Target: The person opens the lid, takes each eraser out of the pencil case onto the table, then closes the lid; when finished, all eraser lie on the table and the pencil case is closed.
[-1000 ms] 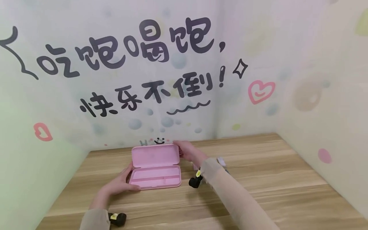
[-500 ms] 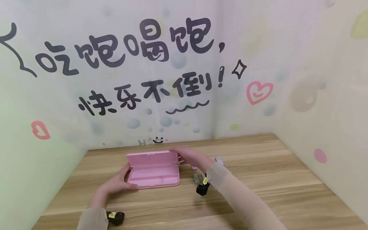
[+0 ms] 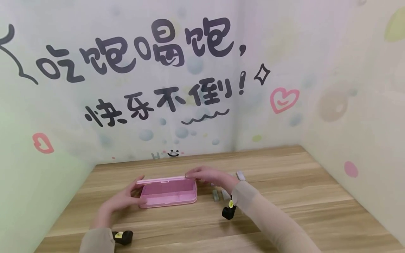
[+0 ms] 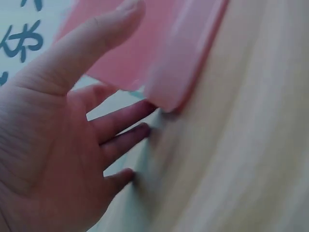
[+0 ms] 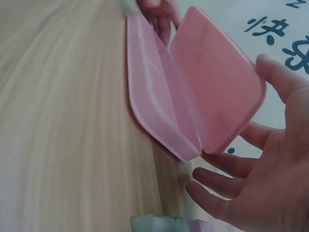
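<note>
A pink pencil case [image 3: 167, 203] lies on the wooden table, its lid [image 5: 212, 82] tilted partway down over the base. Inside, a divided compartment shows, with nothing lying in the visible part. My left hand [image 3: 118, 202] holds the case's left end, thumb at the front corner and fingers behind; in the left wrist view the thumb reaches across the pink plastic [image 4: 171, 63]. My right hand [image 3: 212, 175] grips the lid's right end, with the thumb on its free edge and the index finger behind, as the right wrist view shows. Its lower fingers are spread beside the hinge.
Several small blocks lie right of the case, among them a grey-green block [image 3: 216, 195] and a pale block [image 3: 240, 175]; the right hand partly covers the group. A white wall [image 3: 202, 140] with dark lettering stands behind the table [image 3: 177, 232], with side walls left and right.
The lid has swung from upright down toward the base, with my right hand following it forward and down. My left hand stays at the left end. More of the small blocks are uncovered.
</note>
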A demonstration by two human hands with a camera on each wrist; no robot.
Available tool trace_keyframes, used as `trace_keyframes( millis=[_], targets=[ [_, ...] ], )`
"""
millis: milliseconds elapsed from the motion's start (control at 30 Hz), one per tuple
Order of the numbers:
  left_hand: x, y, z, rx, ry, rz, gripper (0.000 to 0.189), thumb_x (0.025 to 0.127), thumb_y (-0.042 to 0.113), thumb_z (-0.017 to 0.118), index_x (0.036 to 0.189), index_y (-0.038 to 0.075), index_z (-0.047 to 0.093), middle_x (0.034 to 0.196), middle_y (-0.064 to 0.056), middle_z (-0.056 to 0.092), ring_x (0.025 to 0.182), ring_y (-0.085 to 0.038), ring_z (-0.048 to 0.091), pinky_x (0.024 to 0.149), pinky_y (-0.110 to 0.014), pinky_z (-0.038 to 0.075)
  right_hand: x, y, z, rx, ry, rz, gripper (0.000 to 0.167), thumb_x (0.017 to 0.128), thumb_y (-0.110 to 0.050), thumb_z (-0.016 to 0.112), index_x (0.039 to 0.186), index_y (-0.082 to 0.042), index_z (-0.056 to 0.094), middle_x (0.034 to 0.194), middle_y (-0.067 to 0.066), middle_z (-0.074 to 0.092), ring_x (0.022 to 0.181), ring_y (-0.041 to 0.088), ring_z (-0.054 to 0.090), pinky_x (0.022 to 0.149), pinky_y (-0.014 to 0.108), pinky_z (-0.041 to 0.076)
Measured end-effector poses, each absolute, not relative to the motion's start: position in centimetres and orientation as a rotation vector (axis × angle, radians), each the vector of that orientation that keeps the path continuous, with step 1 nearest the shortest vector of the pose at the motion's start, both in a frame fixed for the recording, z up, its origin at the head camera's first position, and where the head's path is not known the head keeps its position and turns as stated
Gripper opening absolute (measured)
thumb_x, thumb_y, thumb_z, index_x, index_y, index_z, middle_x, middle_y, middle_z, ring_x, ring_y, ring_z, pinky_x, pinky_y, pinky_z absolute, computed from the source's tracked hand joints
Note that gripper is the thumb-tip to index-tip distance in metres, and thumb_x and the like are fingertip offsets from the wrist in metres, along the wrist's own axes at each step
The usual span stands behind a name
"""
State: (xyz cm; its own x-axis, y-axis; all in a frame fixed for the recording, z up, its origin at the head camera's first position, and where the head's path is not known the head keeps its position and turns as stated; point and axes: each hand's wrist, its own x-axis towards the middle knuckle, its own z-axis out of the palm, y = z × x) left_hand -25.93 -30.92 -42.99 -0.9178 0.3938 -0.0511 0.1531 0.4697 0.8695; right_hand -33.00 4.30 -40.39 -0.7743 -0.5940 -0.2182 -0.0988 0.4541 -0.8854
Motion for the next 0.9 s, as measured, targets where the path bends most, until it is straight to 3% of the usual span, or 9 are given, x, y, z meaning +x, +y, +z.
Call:
trace_keyframes(
  millis=[167, 367, 800, 900],
  targets=[
    [-25.5, -31.6, -42.1, 0.404, 2.545, 1.337, 0.08, 0.091, 0.029, 0.068, 0.155, 0.013, 0.023, 0.149, -0.031, 0.032, 0.134, -0.048, 0.032, 0.105, -0.064, 0.025, -32.2, 4.4, -40.5, -0.681, 2.26, -1.213, 0.05, 0.088, -0.043, 0.067, 0.131, -0.017, 0.061, 0.135, 0.004, 0.056, 0.13, 0.026, 0.045, 0.107, 0.047, 0.033],
    [-25.3, -31.3, -41.2, 0.343, 2.598, 1.254, 0.054, 0.098, 0.041, 0.054, 0.145, 0.016, 0.047, 0.151, -0.018, 0.036, 0.14, -0.045, 0.023, 0.107, -0.065, 0.02, -31.5, 4.3, -40.8, -0.731, 2.327, -1.118, 0.057, 0.086, -0.039, 0.072, 0.136, -0.018, 0.056, 0.141, 0.01, 0.05, 0.13, 0.027, 0.043, 0.106, 0.045, 0.036],
    [-25.5, -30.9, -41.3, 0.429, 2.618, 1.175, 0.054, 0.091, 0.033, 0.067, 0.14, 0.012, 0.054, 0.144, -0.023, 0.044, 0.133, -0.047, 0.035, 0.103, -0.065, 0.027, -30.3, 4.2, -41.2, -0.781, 2.502, -0.954, 0.056, 0.084, -0.04, 0.074, 0.135, -0.024, 0.059, 0.138, 0.004, 0.054, 0.121, 0.02, 0.05, 0.102, 0.042, 0.039],
    [-25.6, -30.9, -41.6, 0.476, 2.644, 1.151, 0.054, 0.09, 0.033, 0.068, 0.138, 0.011, 0.055, 0.142, -0.023, 0.046, 0.132, -0.047, 0.037, 0.103, -0.064, 0.029, -30.2, 4.2, -41.3, -0.785, 2.53, -0.934, 0.053, 0.084, -0.038, 0.074, 0.134, -0.024, 0.06, 0.129, 0.003, 0.059, 0.109, 0.017, 0.054, 0.094, 0.037, 0.042]
  ],
)
